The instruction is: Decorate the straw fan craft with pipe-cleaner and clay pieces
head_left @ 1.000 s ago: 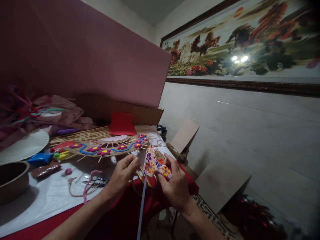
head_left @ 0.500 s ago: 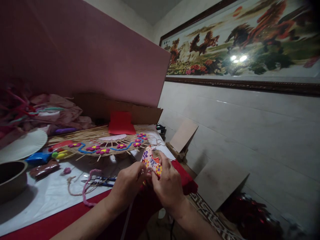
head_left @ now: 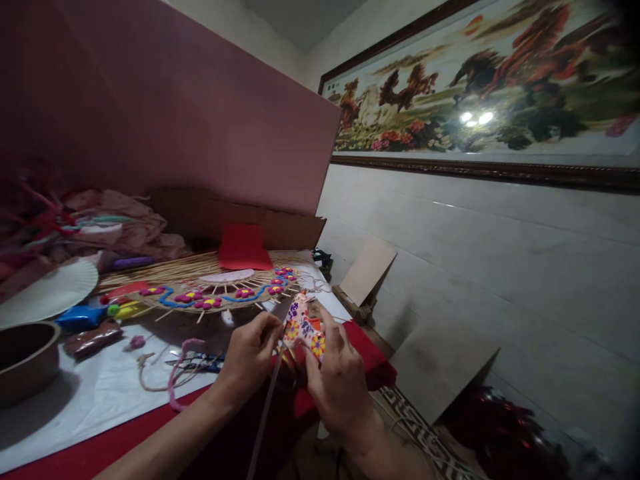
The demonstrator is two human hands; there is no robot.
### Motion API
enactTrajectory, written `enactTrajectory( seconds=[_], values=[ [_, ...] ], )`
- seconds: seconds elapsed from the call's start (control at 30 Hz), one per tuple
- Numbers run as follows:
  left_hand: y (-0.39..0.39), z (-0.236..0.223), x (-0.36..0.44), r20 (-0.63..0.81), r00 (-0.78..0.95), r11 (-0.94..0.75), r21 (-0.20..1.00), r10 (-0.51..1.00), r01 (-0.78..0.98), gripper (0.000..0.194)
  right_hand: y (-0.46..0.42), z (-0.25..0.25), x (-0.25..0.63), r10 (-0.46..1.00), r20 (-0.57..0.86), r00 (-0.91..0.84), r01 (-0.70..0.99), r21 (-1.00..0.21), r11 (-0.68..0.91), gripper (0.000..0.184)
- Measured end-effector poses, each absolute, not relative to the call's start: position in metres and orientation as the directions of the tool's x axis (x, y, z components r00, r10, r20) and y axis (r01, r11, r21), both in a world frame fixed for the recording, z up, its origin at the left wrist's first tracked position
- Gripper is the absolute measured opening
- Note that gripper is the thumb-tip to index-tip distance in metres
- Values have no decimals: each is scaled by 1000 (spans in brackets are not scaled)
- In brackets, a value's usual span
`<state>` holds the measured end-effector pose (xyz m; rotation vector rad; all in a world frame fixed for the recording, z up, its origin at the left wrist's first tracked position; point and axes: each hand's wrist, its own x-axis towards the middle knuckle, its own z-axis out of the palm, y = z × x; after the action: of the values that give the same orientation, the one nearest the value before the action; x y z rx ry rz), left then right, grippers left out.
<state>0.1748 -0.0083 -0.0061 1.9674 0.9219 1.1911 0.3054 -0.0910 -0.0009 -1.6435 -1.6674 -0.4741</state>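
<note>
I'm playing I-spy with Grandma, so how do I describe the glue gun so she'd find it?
Find the red cloth; at its edge is the right grip. In that grip is the glue gun, pale pink with an orange trigger. Its flowers look flat, while those on the brown arc behind it look raised.

On the wall (head_left: 480, 267) there hangs a framed horse picture (head_left: 400, 110). At the left of the desk (head_left: 107, 400) stands a dark pot (head_left: 33, 365), and behind it is a white plate (head_left: 55, 291). A red paper (head_left: 243, 248) is in front of the pink panel (head_left: 210, 113).
</note>
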Motion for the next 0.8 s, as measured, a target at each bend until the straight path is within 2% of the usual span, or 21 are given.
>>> enactTrajectory(
  seconds=[0.17,0.23,0.33,0.5,0.8],
  values=[
    [1,-8,173,384,229,-407,911,895,64,28,-89,-4,320,615,779,125,963,-245,115,55],
    [3,-10,174,323,279,-346,937,905,38,37,-89,-7,324,591,794,140,961,-252,111,54],
    [1,-11,176,220,406,-277,957,887,88,45,-91,-10,325,585,797,149,959,-262,112,55],
    [-6,-10,177,204,472,-321,929,857,182,41,-94,-11,322,584,809,64,953,-223,205,55],
    [-3,-13,178,136,596,-210,976,792,57,37,-94,-13,330,546,837,38,944,-210,255,54]
  ],
)
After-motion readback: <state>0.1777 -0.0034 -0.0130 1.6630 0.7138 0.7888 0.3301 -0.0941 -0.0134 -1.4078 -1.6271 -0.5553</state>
